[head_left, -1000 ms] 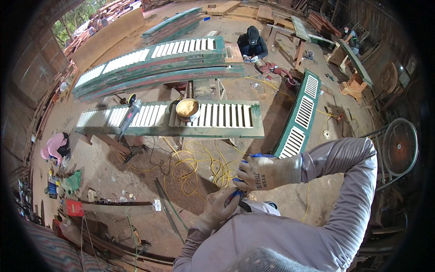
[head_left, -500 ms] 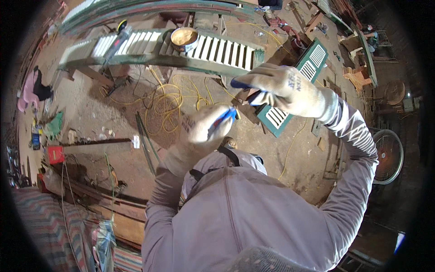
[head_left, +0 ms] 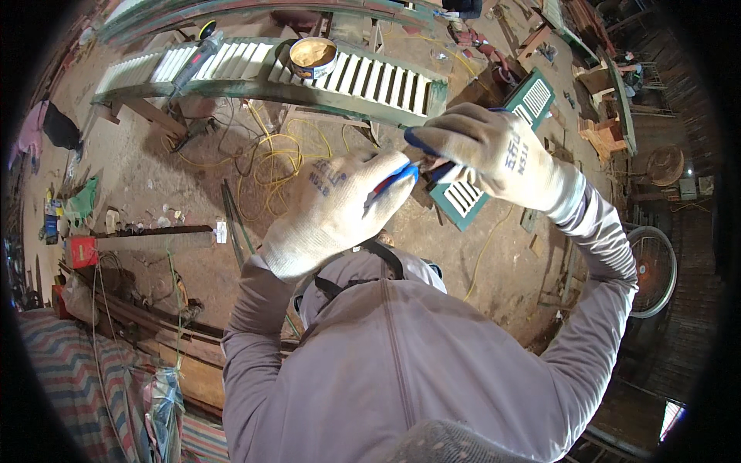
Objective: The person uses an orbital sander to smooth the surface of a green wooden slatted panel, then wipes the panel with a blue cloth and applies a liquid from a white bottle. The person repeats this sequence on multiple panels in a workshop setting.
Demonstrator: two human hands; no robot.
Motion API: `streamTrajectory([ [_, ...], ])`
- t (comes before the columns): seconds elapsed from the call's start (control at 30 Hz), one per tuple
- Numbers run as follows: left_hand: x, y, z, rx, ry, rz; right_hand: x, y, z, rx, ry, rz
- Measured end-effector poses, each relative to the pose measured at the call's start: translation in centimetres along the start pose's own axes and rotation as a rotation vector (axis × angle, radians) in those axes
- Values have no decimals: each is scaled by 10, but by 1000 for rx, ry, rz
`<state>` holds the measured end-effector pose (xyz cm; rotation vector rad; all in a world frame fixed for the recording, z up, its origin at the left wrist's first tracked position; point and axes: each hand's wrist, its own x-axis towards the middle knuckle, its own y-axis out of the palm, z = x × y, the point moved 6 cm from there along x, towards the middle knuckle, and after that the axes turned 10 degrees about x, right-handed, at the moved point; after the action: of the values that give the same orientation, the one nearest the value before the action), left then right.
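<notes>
Both hands wear whitish knit gloves with blue palms and meet in front of my chest. My left hand (head_left: pixel 343 204) is closed, thumb and fingers pinched, with a bit of red showing between them; what it grips is too hidden to name. My right hand (head_left: pixel 494 158) curls over just beside the left fingertips. Its fingers are bent around something small and dark, mostly covered by the glove. Beyond the hands lies a green-framed louvred shutter (head_left: pixel 421 96) with white slats, raised on supports. On it stand an open round tub of tan paste (head_left: pixel 312 58) and a corded power tool (head_left: pixel 197 62).
Another green louvred panel (head_left: pixel 461 202) lies behind my right hand. Coiled yellow cable (head_left: pixel 270 166) spreads over the floor. A bar with a red end box (head_left: pixel 83 252) lies at left, near striped sheeting (head_left: pixel 69 378). A spoked wheel (head_left: pixel 652 270) stands at right. Another person (head_left: pixel 46 131) is at far left.
My left hand has moved up and right, closer to my right hand, and turned its back more into view. The right hand has shifted slightly. The person at far left has changed posture.
</notes>
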<state>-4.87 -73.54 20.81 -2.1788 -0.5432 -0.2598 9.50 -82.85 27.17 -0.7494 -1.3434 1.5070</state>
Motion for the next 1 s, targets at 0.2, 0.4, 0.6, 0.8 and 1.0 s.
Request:
streamTrajectory([
  [0.2,-8,-4,1,23,32,25,13,7,25,-409,-230,-23],
  [0.4,-10,24,-1,282,439,-4,-14,21,26,-42,-55,122],
  [0.6,-46,-6,-9,319,548,-144,-20,70,21,1217,688,370],
  [0.8,-55,-22,-26,-29,358,-105,-27,67,41,1290,719,372],
  [1.0,-59,-12,-35,54,429,38,-45,64,51,1478,760,342],
])
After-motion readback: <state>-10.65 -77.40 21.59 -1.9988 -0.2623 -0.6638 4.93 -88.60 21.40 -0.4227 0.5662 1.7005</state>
